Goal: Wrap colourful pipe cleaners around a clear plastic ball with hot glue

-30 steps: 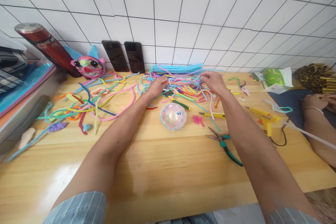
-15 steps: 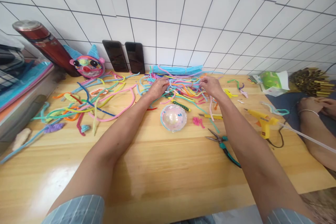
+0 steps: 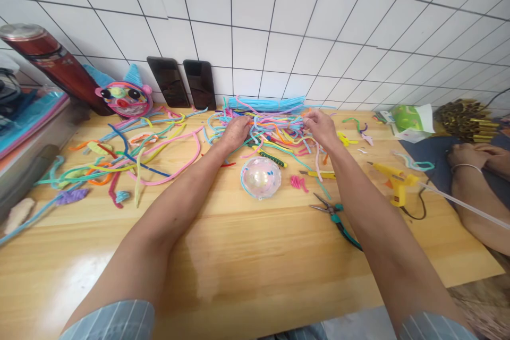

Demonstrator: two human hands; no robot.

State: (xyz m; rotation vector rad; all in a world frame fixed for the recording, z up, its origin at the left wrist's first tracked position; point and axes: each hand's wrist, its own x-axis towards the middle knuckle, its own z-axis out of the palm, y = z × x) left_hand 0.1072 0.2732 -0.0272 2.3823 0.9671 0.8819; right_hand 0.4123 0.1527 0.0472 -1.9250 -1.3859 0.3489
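Observation:
A heap of many-coloured pipe cleaners (image 3: 274, 126) lies across the back of the table against the tiled wall. At the heap's left end my left hand (image 3: 236, 132) has its fingers curled down onto the strands, the fingertips partly hidden among them. My right hand (image 3: 321, 125) pinches strands at the right end. Between my forearms sits a clear round plastic bowl or half-ball (image 3: 261, 178) with a pale blue rim and small blue marks. Just behind it is a green-and-yellow tool (image 3: 271, 156), and beside it a coiled pink pipe cleaner (image 3: 298, 183).
Pliers (image 3: 334, 218) lie near my right forearm, with a yellow glue gun (image 3: 394, 180) beyond. Two phones (image 3: 200, 85), a decorated face ball (image 3: 125, 98) and a red flask (image 3: 56, 66) stand along the wall. Another person's hands (image 3: 470, 156) rest at far right.
The view has shifted slightly, moving the table things a little left. My right hand has edged right along the heap; my left hand stays at its left end.

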